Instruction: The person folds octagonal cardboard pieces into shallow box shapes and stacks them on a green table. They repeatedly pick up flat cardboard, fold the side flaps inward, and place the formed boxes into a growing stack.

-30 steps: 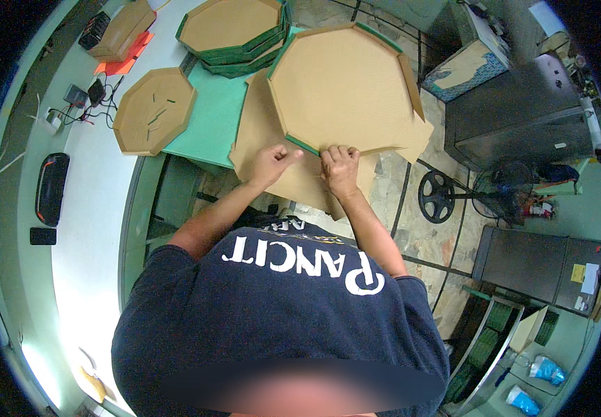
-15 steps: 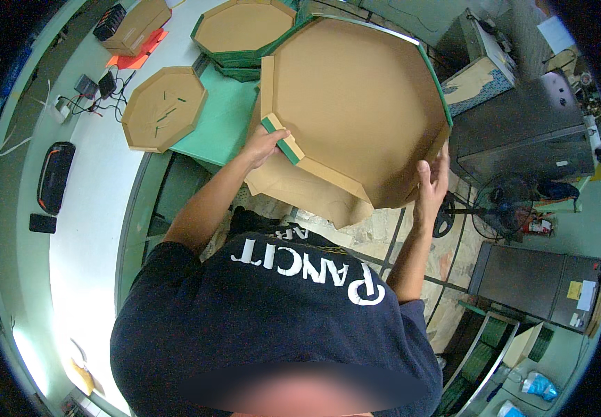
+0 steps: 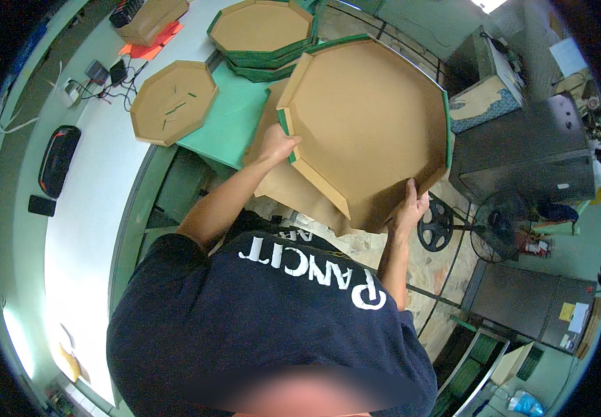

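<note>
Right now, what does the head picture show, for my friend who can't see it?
A person's left hand and right hand hold a big eight-sided cardboard tray with some green outer edges. To its left are stacked trays and a smaller tray holding little strips.

The left hand [image 3: 278,144], apart from the large octagonal cardboard tray [image 3: 370,128] a second ago, now grips its rim [image 3: 321,187] near nine o'clock. The right hand [image 3: 408,208] has gone from the six o'clock edge, by way of four, to about five. The tray has shifted toward six o'clock.
</note>
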`<state>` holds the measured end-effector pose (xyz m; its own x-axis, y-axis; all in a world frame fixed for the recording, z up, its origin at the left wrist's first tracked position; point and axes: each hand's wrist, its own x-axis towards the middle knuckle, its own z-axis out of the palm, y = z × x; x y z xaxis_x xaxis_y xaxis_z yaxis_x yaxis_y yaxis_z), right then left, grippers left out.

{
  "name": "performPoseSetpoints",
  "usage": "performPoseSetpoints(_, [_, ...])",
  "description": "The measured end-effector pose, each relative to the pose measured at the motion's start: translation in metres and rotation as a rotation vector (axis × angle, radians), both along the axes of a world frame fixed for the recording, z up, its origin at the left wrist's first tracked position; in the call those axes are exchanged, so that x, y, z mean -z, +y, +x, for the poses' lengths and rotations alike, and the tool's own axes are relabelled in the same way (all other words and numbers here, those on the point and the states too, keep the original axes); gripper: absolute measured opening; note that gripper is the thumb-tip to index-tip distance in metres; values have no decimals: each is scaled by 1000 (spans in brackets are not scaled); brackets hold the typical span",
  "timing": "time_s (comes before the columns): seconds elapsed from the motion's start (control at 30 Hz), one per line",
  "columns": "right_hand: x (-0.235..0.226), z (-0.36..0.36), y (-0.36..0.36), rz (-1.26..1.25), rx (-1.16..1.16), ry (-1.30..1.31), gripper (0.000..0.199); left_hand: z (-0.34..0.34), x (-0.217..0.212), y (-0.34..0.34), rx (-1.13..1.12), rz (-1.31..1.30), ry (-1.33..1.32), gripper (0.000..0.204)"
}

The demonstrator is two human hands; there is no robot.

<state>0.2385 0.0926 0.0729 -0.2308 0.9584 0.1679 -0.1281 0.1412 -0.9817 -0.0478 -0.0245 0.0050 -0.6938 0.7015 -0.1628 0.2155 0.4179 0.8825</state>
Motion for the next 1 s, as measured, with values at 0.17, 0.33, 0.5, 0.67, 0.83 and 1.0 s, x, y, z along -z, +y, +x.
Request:
performPoseSetpoints(0.17, [11, -4, 6, -154, 133, 24, 13, -12, 9, 2, 50, 255, -377, 33])
performPoseSetpoints(0.33, [26, -9, 18, -340, 204, 24, 8, -44, 20, -6, 164, 587, -1238, 35])
performPoseSetpoints(0.5, [35, -22, 18, -459, 117, -80, 11, -51, 36, -19, 146, 681, -980, 28])
performPoseSetpoints(0.67, [81, -34, 23, -568, 73, 103, 7, -124, 41, -50, -328, 266, -263, 20])
performPoseSetpoints(0.83, [146, -34, 32, -619, -13, 49, 36, -174, 35, -78, -585, -259, 817, 37])
performPoseSetpoints(1.0, [132, -21, 9, 384, -87, -736, 55, -107, 26, -64, 74, -112, 554, 39])
